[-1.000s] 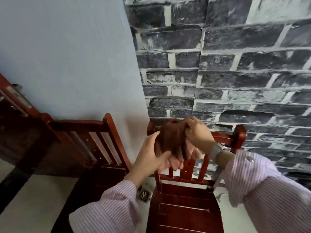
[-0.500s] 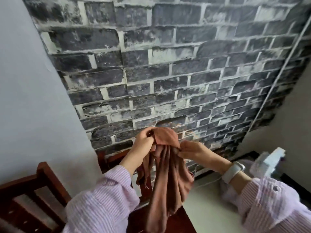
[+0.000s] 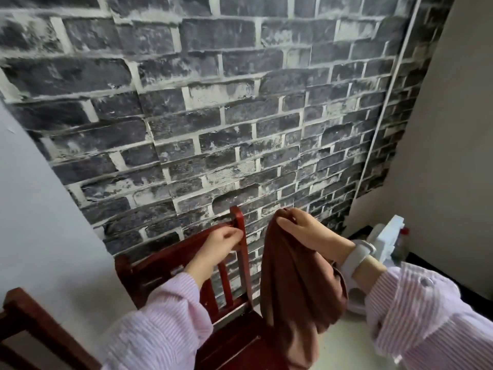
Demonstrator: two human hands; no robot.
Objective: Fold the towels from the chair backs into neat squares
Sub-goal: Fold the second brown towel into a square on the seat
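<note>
At the far left, a second chair (image 3: 32, 324) is showing only a bare corner of its back, with no towel on the part in view. Next, the left hand (image 3: 224, 243) is resting on the top rail of the nearer chair (image 3: 241, 252), fingers curled together at the corner post; whether it is pinching anything I cannot tell. To the right, the right hand (image 3: 306, 231) is clamping one end of the brown towel (image 3: 296, 295), which is hanging in loose, bunched folds over the seat edge.

Judging from this, folding is barely starting: no square is made yet. The brick wall (image 3: 240, 116) is crowding close behind, while open floor lies rightward, short of the white object (image 3: 386, 239).
</note>
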